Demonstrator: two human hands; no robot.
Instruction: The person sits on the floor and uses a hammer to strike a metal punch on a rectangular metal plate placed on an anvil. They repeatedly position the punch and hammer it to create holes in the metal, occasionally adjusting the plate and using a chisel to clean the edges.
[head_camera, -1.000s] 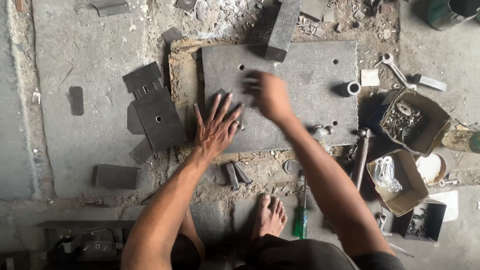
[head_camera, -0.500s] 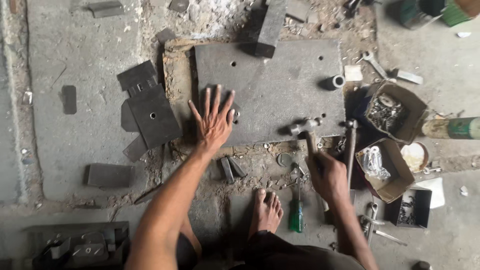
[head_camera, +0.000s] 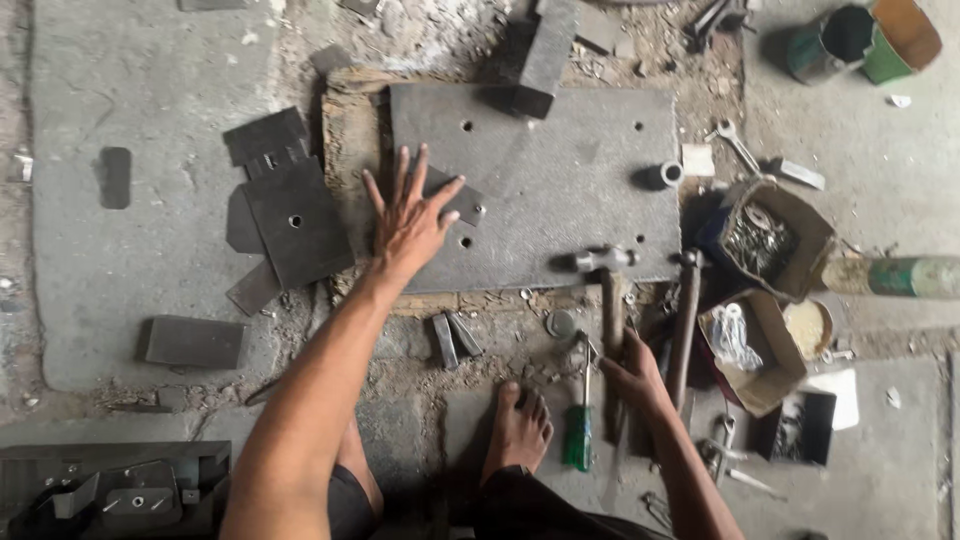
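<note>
Gripping a hammer (head_camera: 607, 290), right hand (head_camera: 634, 375) hides its handle; left hand (head_camera: 408, 222) fingers splayed flat.

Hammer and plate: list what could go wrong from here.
1. The left hand lies spread flat on the steel plate while the right hand grips the hammer, whose head rests on the same plate; a strike could land near the fingers.
2. The bare foot sits beside the screwdriver and loose metal bits, so a dropped tool could hurt it.
</note>
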